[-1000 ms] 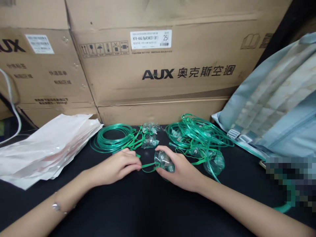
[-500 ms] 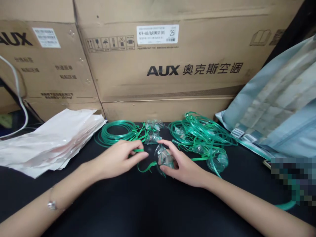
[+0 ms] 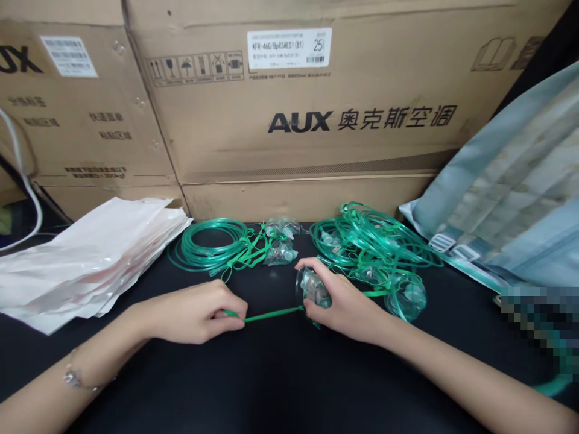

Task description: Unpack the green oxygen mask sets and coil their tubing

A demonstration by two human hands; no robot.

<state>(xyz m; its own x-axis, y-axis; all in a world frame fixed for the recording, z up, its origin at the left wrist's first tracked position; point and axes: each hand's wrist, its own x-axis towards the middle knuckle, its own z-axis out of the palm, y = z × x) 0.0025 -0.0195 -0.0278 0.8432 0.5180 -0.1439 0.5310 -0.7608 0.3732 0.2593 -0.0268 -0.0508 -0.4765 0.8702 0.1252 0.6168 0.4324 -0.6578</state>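
My right hand is closed around a clear green-tinted oxygen mask, fingers on its upper rim and thumb on the near side. A green elastic strap runs taut from the mask to my left hand, whose fingers pinch the strap's other end. Behind them lie two clear masks with green straps, beside a neat coil of green tubing. To the right of my right hand rests another mask, near a looser heap of green tubing.
A stack of white plastic bags lies at the left on the black table. Large cardboard boxes stand along the back. On the right leans a light blue bag with buckles. A white cable hangs at the far left.
My left hand has moved left and nearer, drawing the slack green strap out straight. My right hand has shifted slightly right with the mask.
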